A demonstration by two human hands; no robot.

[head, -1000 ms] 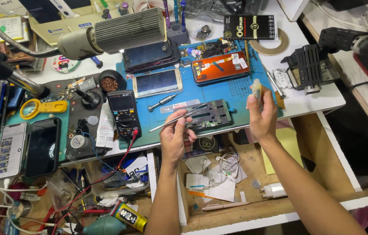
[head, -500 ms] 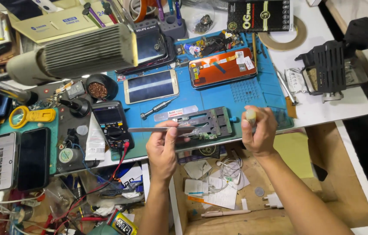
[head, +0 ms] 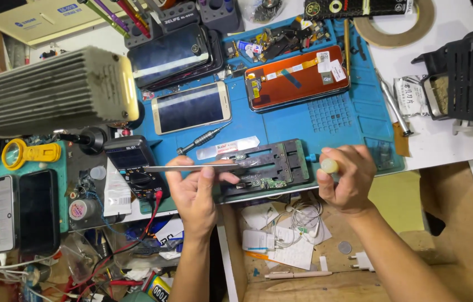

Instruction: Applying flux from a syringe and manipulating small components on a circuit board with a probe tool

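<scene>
Left hand (head: 194, 193) pinches long metal tweezers (head: 191, 167) over the black board holder (head: 270, 168); beside it, right hand (head: 348, 179) fingers close around a small pale-tipped tube (head: 329, 165).

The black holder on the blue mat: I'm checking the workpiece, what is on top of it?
A small green circuit board lies on the black holder. The left hand covers the holder's left end.

The left hand (head: 194, 193) pinches long metal tweezers (head: 191, 167), tips over the dark holder (head: 270, 168) on the blue mat (head: 326, 123). Right of it, the right hand (head: 348, 182) grips a small pale tube (head: 329, 165). 2 phones (head: 190, 108) lie farther back.
</scene>
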